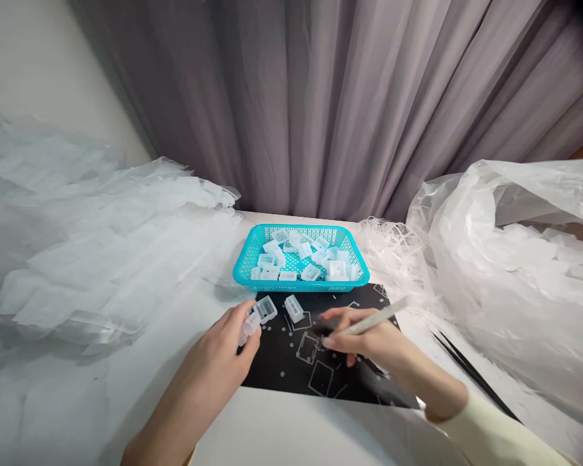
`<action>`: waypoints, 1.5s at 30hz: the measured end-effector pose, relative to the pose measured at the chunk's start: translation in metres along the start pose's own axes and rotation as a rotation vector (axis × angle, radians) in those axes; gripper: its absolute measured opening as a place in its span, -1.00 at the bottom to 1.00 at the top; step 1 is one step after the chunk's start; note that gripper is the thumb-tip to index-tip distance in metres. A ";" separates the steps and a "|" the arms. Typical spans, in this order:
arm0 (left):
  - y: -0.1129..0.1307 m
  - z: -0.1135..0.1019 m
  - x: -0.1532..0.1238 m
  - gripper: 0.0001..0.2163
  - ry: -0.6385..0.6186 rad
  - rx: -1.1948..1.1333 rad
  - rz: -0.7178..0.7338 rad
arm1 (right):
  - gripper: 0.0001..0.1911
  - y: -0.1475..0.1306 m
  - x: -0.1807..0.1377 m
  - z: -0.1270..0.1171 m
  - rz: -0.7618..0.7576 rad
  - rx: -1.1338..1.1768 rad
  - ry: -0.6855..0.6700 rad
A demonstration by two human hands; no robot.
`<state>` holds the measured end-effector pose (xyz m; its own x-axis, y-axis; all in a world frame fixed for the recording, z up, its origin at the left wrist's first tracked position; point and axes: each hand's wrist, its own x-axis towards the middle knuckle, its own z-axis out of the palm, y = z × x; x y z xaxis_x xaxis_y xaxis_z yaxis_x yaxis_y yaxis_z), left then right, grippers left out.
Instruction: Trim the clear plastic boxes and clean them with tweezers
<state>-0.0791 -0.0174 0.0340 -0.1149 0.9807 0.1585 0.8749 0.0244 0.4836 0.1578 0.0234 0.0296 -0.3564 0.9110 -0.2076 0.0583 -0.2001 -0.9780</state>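
My left hand point(230, 346) is closed on a small clear plastic case point(249, 325) at the left edge of a black mat point(291, 369). My right hand point(364, 336) pinches a thin white tool point(376, 317), its tip down on the mat. Two more clear plastic cases point(266, 309) point(294, 308) lie on the mat just ahead of my hands. A turquoise basket point(243, 264) holding several clear cases stands behind the mat.
Large clear plastic bags point(78, 246) are piled on the left and another bag point(515, 259) on the right. Shredded white strips point(393, 249) lie beside the basket. A thin black tool point(471, 372) rests right of the mat. Grey curtain point(320, 97) behind.
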 end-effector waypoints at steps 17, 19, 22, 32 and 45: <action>0.017 -0.009 -0.038 -0.53 -0.260 -0.651 -0.209 | -0.76 -0.014 -0.027 0.020 0.351 0.825 0.033; 0.030 -0.001 -0.042 -0.53 -0.262 -0.816 -0.229 | -0.76 -0.013 -0.041 0.024 0.361 0.894 0.041; 0.049 0.009 -0.048 -0.57 -0.184 -1.022 -0.298 | -0.75 -0.009 -0.053 0.032 0.340 1.027 0.034; 0.054 0.075 -0.067 -0.43 -0.357 -1.584 -0.571 | -0.64 0.022 -0.058 0.063 0.102 1.180 -0.023; 0.007 0.025 -0.017 -0.67 0.168 -0.065 0.146 | -0.37 0.025 -0.060 0.053 0.197 1.102 0.170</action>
<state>-0.0596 -0.0290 0.0130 -0.0705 0.9267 0.3690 0.8564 -0.1334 0.4988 0.1317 -0.0557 0.0186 -0.2957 0.8487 -0.4384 -0.7838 -0.4779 -0.3966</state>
